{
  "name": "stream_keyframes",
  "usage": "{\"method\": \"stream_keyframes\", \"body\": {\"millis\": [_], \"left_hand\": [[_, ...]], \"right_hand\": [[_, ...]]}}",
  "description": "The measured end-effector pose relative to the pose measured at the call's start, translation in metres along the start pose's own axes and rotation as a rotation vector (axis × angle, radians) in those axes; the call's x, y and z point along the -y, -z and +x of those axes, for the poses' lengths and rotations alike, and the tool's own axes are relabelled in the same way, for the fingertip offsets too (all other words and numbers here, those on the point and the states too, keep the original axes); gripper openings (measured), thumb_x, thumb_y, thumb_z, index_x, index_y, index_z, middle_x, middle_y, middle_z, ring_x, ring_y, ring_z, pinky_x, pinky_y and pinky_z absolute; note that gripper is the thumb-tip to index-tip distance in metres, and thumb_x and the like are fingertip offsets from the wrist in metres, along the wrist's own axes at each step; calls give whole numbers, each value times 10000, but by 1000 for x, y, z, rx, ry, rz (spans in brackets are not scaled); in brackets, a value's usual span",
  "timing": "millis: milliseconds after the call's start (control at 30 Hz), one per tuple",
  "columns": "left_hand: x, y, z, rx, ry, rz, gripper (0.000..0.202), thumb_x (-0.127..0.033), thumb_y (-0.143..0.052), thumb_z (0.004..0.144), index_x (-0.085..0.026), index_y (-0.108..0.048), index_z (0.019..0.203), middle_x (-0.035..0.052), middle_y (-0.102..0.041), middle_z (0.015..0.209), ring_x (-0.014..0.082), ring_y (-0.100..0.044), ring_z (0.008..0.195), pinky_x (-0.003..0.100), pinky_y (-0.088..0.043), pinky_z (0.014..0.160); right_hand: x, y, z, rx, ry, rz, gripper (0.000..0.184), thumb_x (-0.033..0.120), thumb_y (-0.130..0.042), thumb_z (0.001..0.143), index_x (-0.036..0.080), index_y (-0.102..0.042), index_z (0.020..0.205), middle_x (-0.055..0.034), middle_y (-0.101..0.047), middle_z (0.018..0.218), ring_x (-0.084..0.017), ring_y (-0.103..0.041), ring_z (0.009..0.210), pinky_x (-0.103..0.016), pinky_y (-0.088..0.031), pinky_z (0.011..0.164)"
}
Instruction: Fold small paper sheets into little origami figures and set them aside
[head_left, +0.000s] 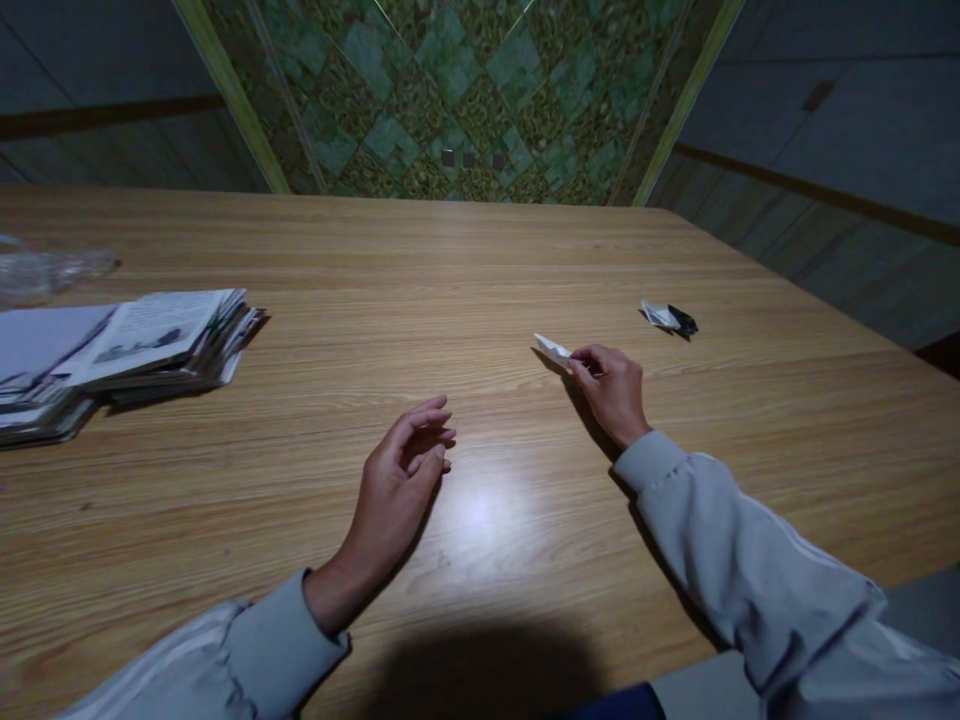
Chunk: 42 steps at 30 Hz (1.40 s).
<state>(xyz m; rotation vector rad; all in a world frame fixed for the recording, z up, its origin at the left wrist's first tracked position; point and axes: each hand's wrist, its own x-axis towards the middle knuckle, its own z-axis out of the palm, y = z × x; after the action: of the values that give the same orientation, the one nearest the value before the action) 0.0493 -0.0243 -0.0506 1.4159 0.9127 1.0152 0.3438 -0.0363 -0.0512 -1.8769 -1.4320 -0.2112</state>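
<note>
My right hand (611,388) pinches one end of a small folded piece of white paper (553,350), low over the table. The paper's pointed end sticks out to the left of my fingertips, and its shadow falls just beneath it. My left hand (405,465) rests its side on or just above the wooden table (480,270), fingers curved and apart, holding nothing. Beyond my right hand, farther to the right, lie two small folded paper pieces touching each other, a white one (660,316) and a dark one (683,321).
On the left lies an uneven stack of printed papers (161,338), with a clear plastic bag (56,270) behind it. The table's far edge faces a green patterned wall (450,90). A slanting table edge runs along the right side.
</note>
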Motion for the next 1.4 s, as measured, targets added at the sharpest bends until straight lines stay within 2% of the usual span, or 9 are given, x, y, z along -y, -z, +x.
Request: {"method": "stream_keyframes", "body": {"millis": [267, 367, 500, 733, 900, 1067, 1200, 1300, 1400], "left_hand": [[2, 1, 0, 37, 20, 15, 230, -236, -644, 868, -219, -665, 1097, 91, -528, 1461, 161, -671, 944, 251, -556, 699], [1, 1, 1, 39, 21, 26, 190, -246, -653, 868, -211, -674, 1054, 94, -539, 1448, 160, -674, 920, 249, -554, 684], [1, 0, 3, 48, 28, 38, 176, -271, -664, 870, -208, -675, 1034, 97, -543, 1442, 152, -676, 890, 239, -552, 662], [1, -1, 4, 28, 35, 59, 161, -293, -675, 859, -213, -694, 998, 86, -573, 1412, 148, -686, 850, 237, -560, 635], [1, -1, 4, 24, 30, 58, 149, -285, -680, 857, -211, -702, 984, 90, -584, 1399, 144, -690, 833, 236, -559, 629], [4, -1, 4, 34, 23, 52, 147, -276, -666, 869, -210, -699, 997, 92, -578, 1402, 146, -690, 836, 236, -559, 629], [4, -1, 4, 38, 16, 40, 125, -253, -651, 876, -211, -695, 985, 84, -581, 1394, 131, -682, 822, 227, -549, 630], [4, -2, 3, 42, 18, 20, 113, -225, -637, 873, -210, -688, 973, 78, -598, 1370, 124, -676, 811, 223, -538, 621], [5, -2, 4, 48, 10, 9, 131, -203, -604, 885, -214, -686, 986, 74, -627, 1333, 131, -677, 833, 229, -535, 635]], "right_hand": [[-71, 19, 45, -156, -215, -293, 164, 201, -607, 897, 106, -740, 907, -173, -723, 898, -238, -577, 846, -358, -341, 722], [-89, 25, 54, -152, -245, -384, 239, 236, -570, 934, 69, -741, 936, -202, -712, 928, -241, -555, 908, -393, -292, 747], [-103, 27, 62, -142, -278, -509, 234, 223, -569, 935, 60, -732, 894, -195, -694, 905, -241, -511, 931, -408, -258, 767], [-126, 28, 73, -2, -289, -665, 297, 144, -460, 955, 5, -718, 1000, -262, -661, 1003, -244, -398, 958, -440, -162, 766], [-135, 31, 78, 63, -296, -727, 314, 119, -438, 956, 2, -713, 1054, -269, -658, 1056, -254, -387, 996, -440, -143, 764], [-132, 31, 78, 96, -289, -761, 321, 171, -444, 980, 28, -724, 1046, -262, -665, 1080, -279, -433, 1049, -434, -172, 795], [-127, 31, 72, 75, -276, -793, 320, 281, -516, 967, 53, -714, 1070, -256, -668, 1110, -316, -467, 1064, -434, -209, 838], [-125, 35, 68, 76, -240, -793, 369, 339, -499, 971, 55, -715, 1063, -253, -671, 1078, -331, -489, 1067, -437, -228, 832], [-118, 36, 68, 33, -238, -757, 369, 343, -496, 967, 59, -721, 1036, -262, -674, 1031, -340, -507, 1037, -451, -243, 822]]}}
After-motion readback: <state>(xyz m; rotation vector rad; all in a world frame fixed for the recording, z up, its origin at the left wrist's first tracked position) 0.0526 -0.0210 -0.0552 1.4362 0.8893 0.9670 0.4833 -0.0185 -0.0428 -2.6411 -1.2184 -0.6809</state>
